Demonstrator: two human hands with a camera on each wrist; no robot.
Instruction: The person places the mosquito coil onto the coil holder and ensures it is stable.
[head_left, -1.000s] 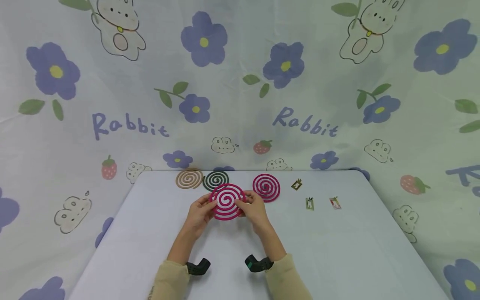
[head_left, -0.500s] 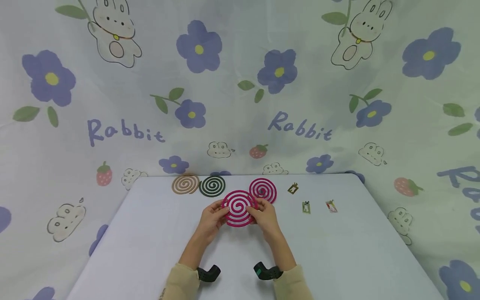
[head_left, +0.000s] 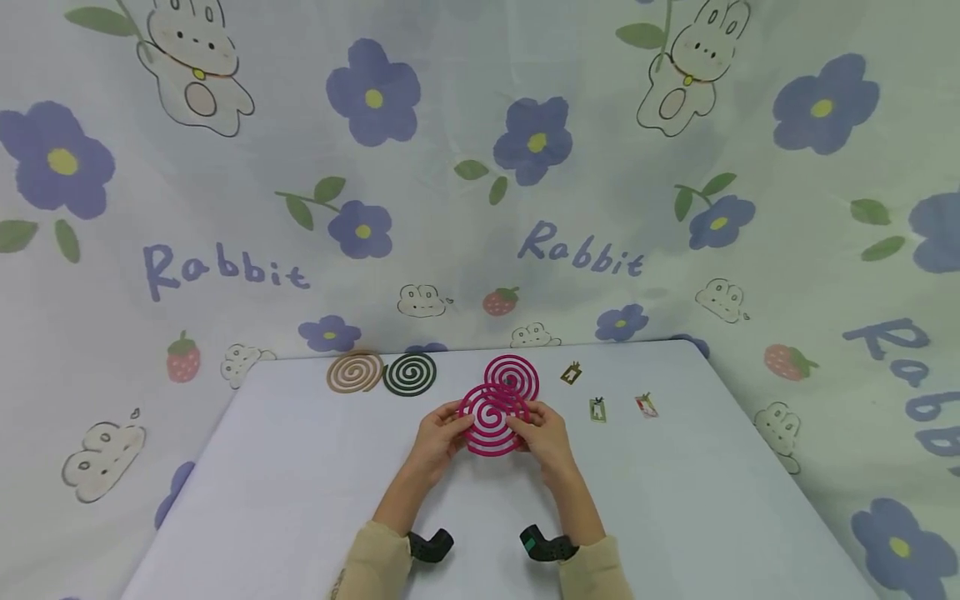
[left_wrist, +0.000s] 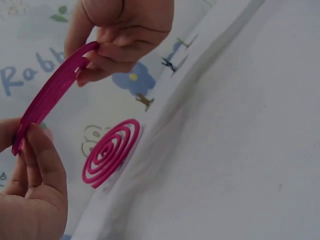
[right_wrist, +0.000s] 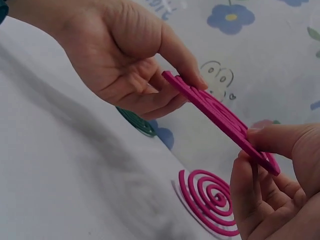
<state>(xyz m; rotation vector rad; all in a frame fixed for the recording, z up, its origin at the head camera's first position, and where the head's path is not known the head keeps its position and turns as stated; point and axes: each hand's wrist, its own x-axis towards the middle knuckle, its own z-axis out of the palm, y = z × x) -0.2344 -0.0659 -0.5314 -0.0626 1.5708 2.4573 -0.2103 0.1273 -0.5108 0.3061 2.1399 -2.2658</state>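
A pink spiral mosquito coil (head_left: 491, 454) is held up above the table, its flat face towards the head camera. My left hand (head_left: 437, 442) pinches its left rim between thumb and fingers. On the opposite rim my right hand (head_left: 547, 437) grips it the same way. Both wrist views show the held coil (left_wrist: 50, 95) nearly edge-on, tilted; whether it is one layer or two I cannot tell. Behind it a second pink coil (head_left: 512, 360) lies on the table, partly covered in the head view. It shows whole in the left wrist view.
A tan coil (head_left: 355, 372) and a dark green coil (head_left: 409, 374) lie side by side at the table's back left. Towards the back right are three small metal pieces, a brown one (head_left: 572, 374), a pale one (head_left: 597, 410) and a reddish one (head_left: 647, 406). A patterned cloth (head_left: 450, 192) hangs behind.
Both hands, still gripping the coil, have moved right relative to the table, so it now overlaps the pink coil behind. The head view has shifted somewhat. The other items stay put.
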